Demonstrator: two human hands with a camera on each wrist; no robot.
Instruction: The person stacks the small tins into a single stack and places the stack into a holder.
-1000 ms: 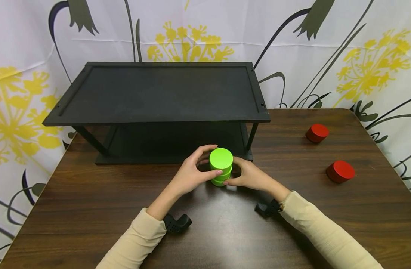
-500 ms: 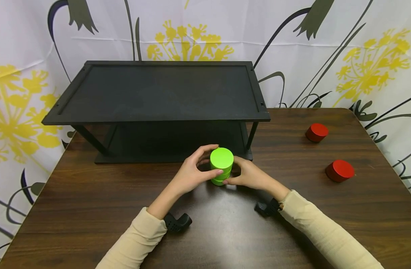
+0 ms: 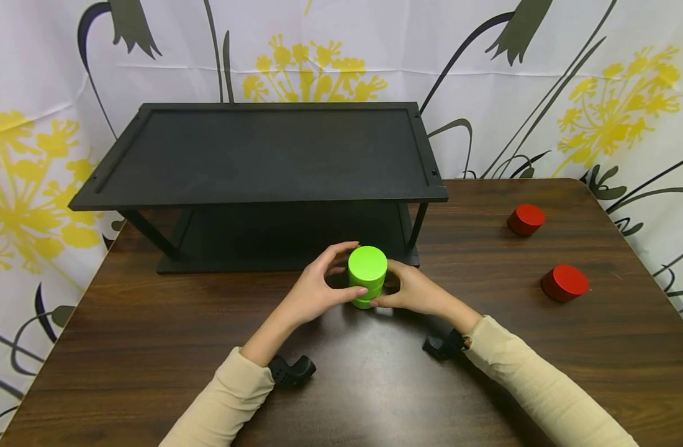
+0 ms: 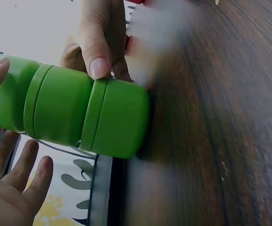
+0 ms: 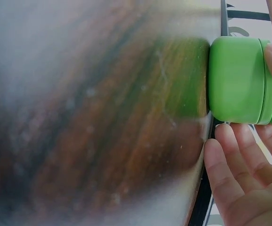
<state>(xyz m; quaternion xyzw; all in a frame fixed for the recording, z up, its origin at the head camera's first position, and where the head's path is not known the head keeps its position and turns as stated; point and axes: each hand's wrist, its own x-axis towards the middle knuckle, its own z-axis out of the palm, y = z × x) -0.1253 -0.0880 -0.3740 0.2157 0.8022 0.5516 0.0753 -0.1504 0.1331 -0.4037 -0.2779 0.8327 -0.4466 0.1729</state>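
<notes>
A stack of green lidded jars stands upright on the table, with the top jar point(image 3: 367, 263) hiding most of the lower ones in the head view. The left wrist view shows the middle jar point(image 4: 62, 106) and the bottom jar point(image 4: 121, 117). My left hand point(image 3: 313, 292) grips the top jar between thumb and fingers. From the other side, my right hand point(image 3: 416, 290) holds the bottom jar, its thumb lying near the lid seam. In the right wrist view, the right hand's fingers point(image 5: 242, 174) are beneath the bottom jar's side.
A black two-level shelf point(image 3: 263, 155) stands just behind the stack. Two red round jars rest to the right, a nearer jar point(image 3: 565, 283) and a farther jar point(image 3: 526, 220). The wooden table point(image 3: 151, 347) extends in front. A flower-patterned curtain point(image 3: 487, 93) hangs behind.
The top jar has shifted slightly to line up over those below it. My left thumb sits a touch lower. My right hand has stayed in place.
</notes>
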